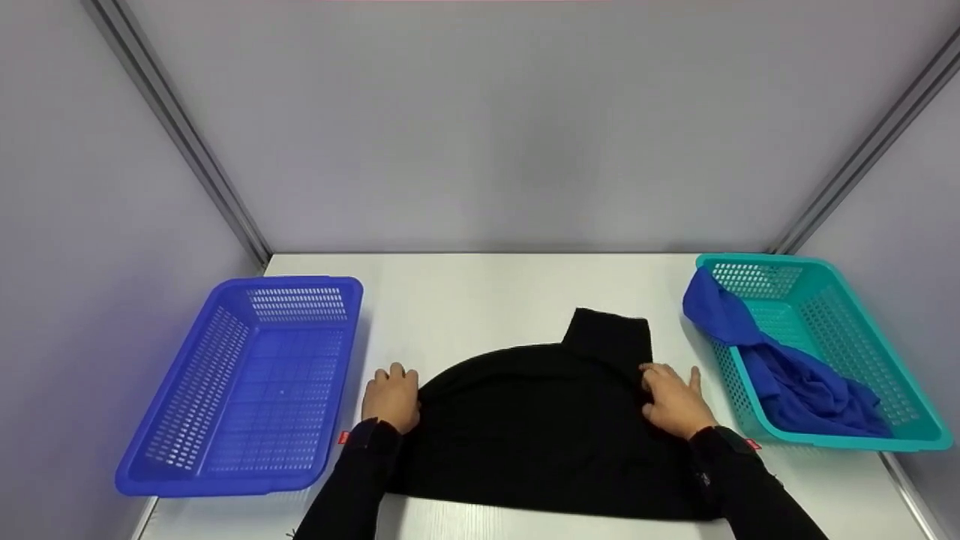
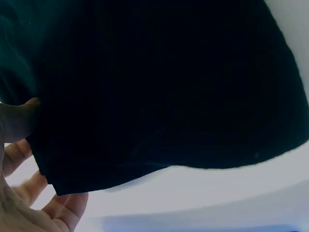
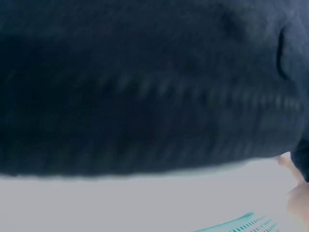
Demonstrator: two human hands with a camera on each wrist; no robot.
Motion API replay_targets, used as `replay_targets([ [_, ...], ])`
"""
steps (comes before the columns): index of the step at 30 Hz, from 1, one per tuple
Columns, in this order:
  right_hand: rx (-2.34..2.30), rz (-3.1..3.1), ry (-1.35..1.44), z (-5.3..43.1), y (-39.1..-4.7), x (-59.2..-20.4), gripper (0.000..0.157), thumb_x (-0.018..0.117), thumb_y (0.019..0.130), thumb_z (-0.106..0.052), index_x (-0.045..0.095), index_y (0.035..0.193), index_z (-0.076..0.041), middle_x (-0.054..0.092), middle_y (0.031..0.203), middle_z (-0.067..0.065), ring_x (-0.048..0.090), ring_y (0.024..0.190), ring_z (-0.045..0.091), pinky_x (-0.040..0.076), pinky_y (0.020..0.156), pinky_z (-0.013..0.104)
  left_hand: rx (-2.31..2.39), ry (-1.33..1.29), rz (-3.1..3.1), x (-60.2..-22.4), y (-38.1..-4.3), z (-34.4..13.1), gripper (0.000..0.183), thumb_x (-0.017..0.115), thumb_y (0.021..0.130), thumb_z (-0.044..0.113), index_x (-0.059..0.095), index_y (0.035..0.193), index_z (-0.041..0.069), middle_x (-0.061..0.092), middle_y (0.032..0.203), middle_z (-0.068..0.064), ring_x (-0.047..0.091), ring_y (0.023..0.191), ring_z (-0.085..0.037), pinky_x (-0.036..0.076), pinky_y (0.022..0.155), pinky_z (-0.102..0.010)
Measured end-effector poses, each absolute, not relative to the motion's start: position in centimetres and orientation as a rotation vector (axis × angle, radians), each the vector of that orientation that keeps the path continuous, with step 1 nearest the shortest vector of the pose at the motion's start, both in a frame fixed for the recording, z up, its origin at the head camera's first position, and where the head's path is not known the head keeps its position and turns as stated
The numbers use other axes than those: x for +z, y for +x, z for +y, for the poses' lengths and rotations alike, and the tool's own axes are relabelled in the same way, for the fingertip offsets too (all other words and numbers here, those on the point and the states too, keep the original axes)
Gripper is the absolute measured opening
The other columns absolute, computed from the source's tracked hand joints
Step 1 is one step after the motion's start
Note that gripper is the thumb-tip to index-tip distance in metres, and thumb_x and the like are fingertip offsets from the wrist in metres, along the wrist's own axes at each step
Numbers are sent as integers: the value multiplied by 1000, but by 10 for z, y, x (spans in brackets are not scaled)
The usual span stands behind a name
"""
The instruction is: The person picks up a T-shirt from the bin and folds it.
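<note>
A black shirt (image 1: pixel 540 427) lies folded on the white table, a short sleeve-like flap (image 1: pixel 611 337) jutting from its far right side. At its left edge, my left hand (image 1: pixel 393 397) holds the cloth. The left wrist view shows the thumb (image 2: pixel 19 118) over the fabric and the other fingers (image 2: pixel 72 208) at and beneath its border. My right hand (image 1: pixel 677 401) pinches the right edge just below the flap, one finger sticking out. Black fabric with a stitched seam (image 3: pixel 193 94) fills most of the right wrist view, and only a bit of that hand shows.
A blue plastic basket (image 1: pixel 349 360) with nothing in it stands on the left. On the right, a teal basket (image 1: pixel 919 405) holds a crumpled blue cloth (image 1: pixel 802 382) that hangs over its near-left rim. Grey panels (image 1: pixel 525 127) wall the table (image 1: pixel 465 300) at the back and sides.
</note>
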State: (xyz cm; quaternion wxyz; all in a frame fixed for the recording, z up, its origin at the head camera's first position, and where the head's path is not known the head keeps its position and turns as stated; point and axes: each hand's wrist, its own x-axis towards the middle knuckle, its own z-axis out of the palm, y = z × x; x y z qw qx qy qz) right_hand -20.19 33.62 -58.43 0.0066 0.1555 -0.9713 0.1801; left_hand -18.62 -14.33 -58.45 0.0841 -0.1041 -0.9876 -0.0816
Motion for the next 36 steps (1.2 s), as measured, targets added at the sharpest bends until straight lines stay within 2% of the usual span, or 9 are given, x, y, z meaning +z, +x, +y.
replay_targets([
  [5, 793, -3086, 253, 334, -209, -577, 36, 55, 106, -45, 60, 101, -9, 63, 98, 8, 62, 104, 41, 1, 107, 84, -233, -335, -2972, -584, -186, -140, 33, 80, 75, 2, 58, 100, 1, 64, 88, -18, 61, 84, -41, 51, 73, -54],
  [10, 751, -3105, 106, 328, -210, -571, 29, 53, 108, -19, 52, 127, 4, 70, 91, 22, 65, 97, 50, 12, 108, 82, -232, -382, -3005, -583, -182, -137, 41, 78, 76, -1, 55, 110, 3, 67, 84, -18, 63, 77, -39, 51, 68, -53],
  [14, 602, -3253, 3, 327, -208, -571, 63, 60, 103, -14, 30, 154, 6, 63, 119, 38, 61, 108, 56, 31, 99, 75, -221, -431, -3015, -582, -179, -136, 28, 74, 81, 0, 58, 104, 4, 68, 80, -18, 64, 73, -39, 50, 68, -54],
  [17, 576, -3285, -81, 330, -209, -572, 58, 62, 102, -21, 39, 149, 4, 55, 130, 40, 52, 116, 58, 34, 92, 71, -232, -445, -3020, -579, -177, -137, 21, 73, 82, 0, 59, 98, 5, 68, 79, -18, 66, 72, -39, 50, 68, -55],
  [20, 604, -3239, -57, 333, -208, -572, 30, 67, 99, -22, 56, 118, -1, 46, 125, 38, 43, 115, 59, 34, 90, 71, -272, -438, -3051, -574, -174, -138, 18, 75, 84, 3, 59, 92, 5, 68, 80, -17, 66, 73, -40, 50, 68, -56],
  [25, 604, -3127, 101, 332, -206, -575, 23, 69, 90, -6, 48, 82, -10, 52, 98, 18, 51, 93, 45, 36, 84, 63, -378, -402, -3102, -565, -174, -138, 24, 76, 92, 23, 60, 89, 6, 66, 81, -13, 68, 77, -38, 51, 69, -56],
  [29, 634, -3078, 124, 330, -209, -574, 19, 59, 83, 6, 49, 97, -3, 59, 88, 18, 56, 86, 43, 32, 83, 60, -361, -423, -3015, -560, -179, -139, 16, 70, 96, 17, 60, 92, 5, 65, 81, -13, 67, 75, -37, 52, 65, -53],
  [33, 649, -3133, 46, 330, -217, -561, 45, 55, 86, 6, 46, 130, 12, 62, 117, 36, 57, 105, 54, 36, 87, 63, -357, -431, -2922, -556, -186, -141, 12, 71, 93, 8, 59, 96, 4, 65, 82, -14, 65, 74, -37, 52, 63, -52],
  [36, 624, -3156, 49, 332, -227, -546, 45, 58, 86, 3, 54, 129, 15, 60, 121, 38, 57, 109, 57, 42, 90, 67, -392, -391, -2873, -550, -194, -143, 14, 71, 90, 5, 58, 95, 4, 64, 81, -14, 65, 73, -37, 52, 62, -52],
])
